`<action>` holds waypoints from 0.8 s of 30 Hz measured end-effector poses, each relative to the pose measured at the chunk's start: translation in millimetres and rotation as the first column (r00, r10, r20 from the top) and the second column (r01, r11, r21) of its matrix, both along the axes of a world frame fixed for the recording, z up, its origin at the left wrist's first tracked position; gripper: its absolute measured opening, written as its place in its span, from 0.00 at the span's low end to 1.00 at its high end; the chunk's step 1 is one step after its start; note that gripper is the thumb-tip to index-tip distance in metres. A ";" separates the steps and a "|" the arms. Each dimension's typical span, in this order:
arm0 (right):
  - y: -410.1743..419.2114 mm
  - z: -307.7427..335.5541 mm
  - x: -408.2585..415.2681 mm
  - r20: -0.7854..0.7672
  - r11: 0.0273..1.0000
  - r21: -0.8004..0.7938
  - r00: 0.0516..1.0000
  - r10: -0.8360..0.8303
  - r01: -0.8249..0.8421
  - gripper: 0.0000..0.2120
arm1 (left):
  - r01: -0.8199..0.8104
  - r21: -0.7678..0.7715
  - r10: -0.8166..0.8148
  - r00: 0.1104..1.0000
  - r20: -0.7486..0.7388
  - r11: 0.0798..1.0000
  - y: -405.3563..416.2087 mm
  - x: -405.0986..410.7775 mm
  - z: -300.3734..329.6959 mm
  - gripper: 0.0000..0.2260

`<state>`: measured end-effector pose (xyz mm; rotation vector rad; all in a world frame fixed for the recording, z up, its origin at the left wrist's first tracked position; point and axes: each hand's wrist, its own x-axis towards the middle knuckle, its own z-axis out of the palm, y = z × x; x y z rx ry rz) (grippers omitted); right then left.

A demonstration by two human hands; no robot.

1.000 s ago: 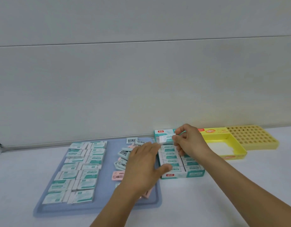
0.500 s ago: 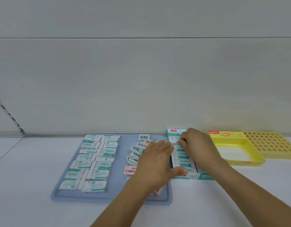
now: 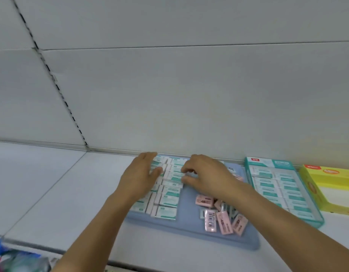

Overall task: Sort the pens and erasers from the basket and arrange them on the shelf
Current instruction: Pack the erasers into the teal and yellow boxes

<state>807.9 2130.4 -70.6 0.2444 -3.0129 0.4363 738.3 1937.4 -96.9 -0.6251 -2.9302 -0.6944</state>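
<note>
The teal-and-white erasers (image 3: 168, 190) lie in two neat columns on the left half of a blue tray (image 3: 189, 224), which sits on the white shelf (image 3: 51, 183) in the lower middle of the frame. The right hand (image 3: 206, 174) hovers over the upper part of the right column, its fingers (image 3: 186, 170) curled and its thumb below them, pinching one eraser (image 3: 174, 176) of that column at its right end. The left hand (image 3: 139, 175) lies flat over the left column, fingers straight and together, the fingertips reaching the top of the rows near the back wall; it holds nothing. Both forearms come in from the bottom edge of the frame.

On the right half of the tray, lower down, a loose heap of pink erasers (image 3: 224, 221) lies at mixed angles, some with a barcode face up, partly under the right forearm. Just right of the tray stands a teal display box (image 3: 277, 187) filled with rows of the same teal-and-white erasers. Right of that, at the frame's right edge, is a yellow box (image 3: 330, 185) with a pale open inside. In the bottom left corner something blue and blurred shows below the shelf edge; what it is cannot be told
</note>
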 end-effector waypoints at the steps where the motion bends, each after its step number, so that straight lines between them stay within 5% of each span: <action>1: -7.6 -2.3 -4.1 0.031 1.000 0.011 0.999 0.012 -0.012 0.13 | 0.021 -0.047 -0.019 0.999 0.038 0.999 -2.8 -3.0 -1.1 0.22; 12: -26.9 -12.6 -10.3 0.041 0.989 0.104 0.993 -0.113 0.109 0.12 | 0.110 -0.165 -0.120 0.991 -0.056 0.980 -5.7 -9.6 -4.7 0.13; 15: -14.9 -7.7 -0.1 -0.005 0.969 -0.174 0.984 -0.179 0.175 0.10 | 0.036 0.179 -0.043 0.998 0.039 0.983 -0.3 0.3 1.5 0.08; 17: -2.7 -2.8 7.8 0.028 0.823 -0.533 0.976 -0.216 0.197 0.09 | -0.128 0.582 -0.104 0.931 0.349 0.803 9.4 10.0 7.5 0.09; 19: 12.2 0.8 16.8 0.121 0.568 -0.792 0.970 -0.213 0.223 0.11 | -0.322 0.774 -0.309 0.781 0.542 0.545 24.9 20.0 13.8 0.11; 21: 26.9 2.8 28.1 0.199 0.408 -0.876 0.963 -0.182 0.259 0.11 | -0.464 0.813 -0.461 0.670 0.582 0.352 42.8 27.7 18.6 0.10; 24: 45.4 3.4 44.0 0.218 0.374 -0.888 0.961 -0.170 0.268 0.10 | -0.538 0.802 -0.597 0.564 0.570 0.259 71.8 39.5 21.5 0.10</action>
